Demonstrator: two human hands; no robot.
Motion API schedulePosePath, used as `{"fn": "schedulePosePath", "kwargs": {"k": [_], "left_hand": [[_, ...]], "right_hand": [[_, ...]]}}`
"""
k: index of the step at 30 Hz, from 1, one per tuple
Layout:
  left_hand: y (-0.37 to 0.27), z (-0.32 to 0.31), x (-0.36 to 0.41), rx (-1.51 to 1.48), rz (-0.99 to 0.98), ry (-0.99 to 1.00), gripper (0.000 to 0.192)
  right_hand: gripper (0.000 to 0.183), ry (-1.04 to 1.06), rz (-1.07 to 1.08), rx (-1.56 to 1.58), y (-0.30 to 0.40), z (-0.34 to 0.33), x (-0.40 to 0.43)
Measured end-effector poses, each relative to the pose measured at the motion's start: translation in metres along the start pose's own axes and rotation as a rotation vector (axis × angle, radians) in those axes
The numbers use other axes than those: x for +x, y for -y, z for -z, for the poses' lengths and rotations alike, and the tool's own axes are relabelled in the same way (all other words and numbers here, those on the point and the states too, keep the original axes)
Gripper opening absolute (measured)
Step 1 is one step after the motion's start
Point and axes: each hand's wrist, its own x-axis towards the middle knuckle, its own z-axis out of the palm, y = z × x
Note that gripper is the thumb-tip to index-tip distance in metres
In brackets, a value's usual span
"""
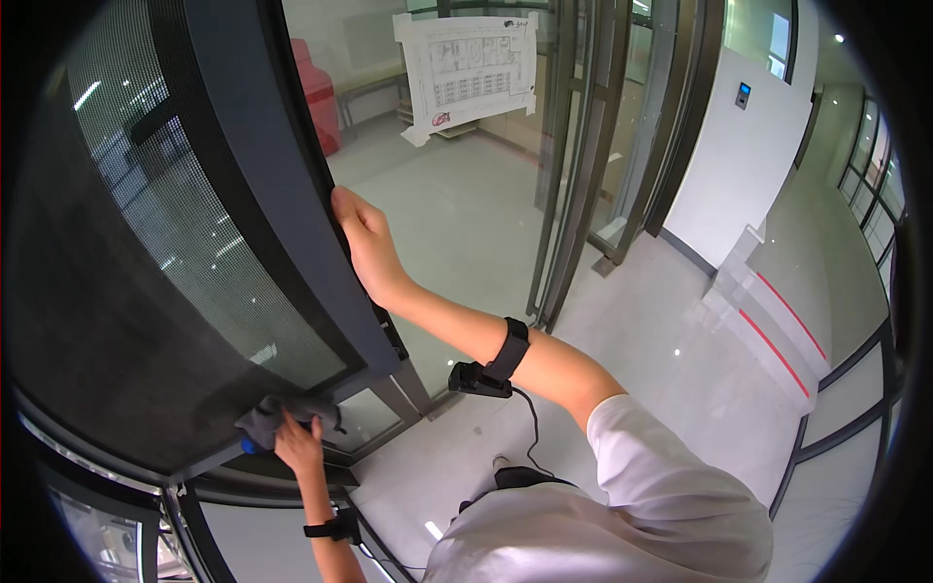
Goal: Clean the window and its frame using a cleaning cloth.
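Note:
My left hand [297,439] presses a dark grey cloth [266,419] against the lower part of a large dark framed panel with fine mesh [211,226]. A small bit of blue [250,446] shows under the cloth. Higher up, my right hand [370,251] grips the edge of the panel's dark metal frame [273,197], and its fingertips are partly hidden. Black straps with small devices sit on both forearms, the right one [485,375] trailing a cable.
Behind the panel, a paper floor plan [470,73] is taped to glass. Metal-framed glass doors [576,167] stand at centre right. Farther right are a white wall with a card reader [743,95] and a clear barrier with red stripes [773,353]. A red object [317,95] stands beyond the glass.

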Motion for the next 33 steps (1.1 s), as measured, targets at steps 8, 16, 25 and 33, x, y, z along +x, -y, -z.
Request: {"fn": "schedulePosePath", "kwargs": {"k": [8,16,25,33], "left_hand": [[0.088,0.027,-0.013,0.173,0.038,-0.298,0.068],[0.026,0.054,-0.007,-0.071,-0.054,-0.395,0.070],[-0.131,0.036,0.040,-0.415,-0.226,-0.285,0.078],[-0.142,0.037,0.080,-0.179,-0.255,-0.385,0.065]], "right_hand": [[0.038,-0.005,0.024,-0.011,-0.001,0.001,0.000],[0.040,-0.047,0.038,0.034,-0.004,-0.003,0.001],[0.040,-0.068,0.048,0.009,-0.003,-0.001,0.001],[0.036,-0.036,0.042,-0.019,-0.004,0.001,0.003]]}}
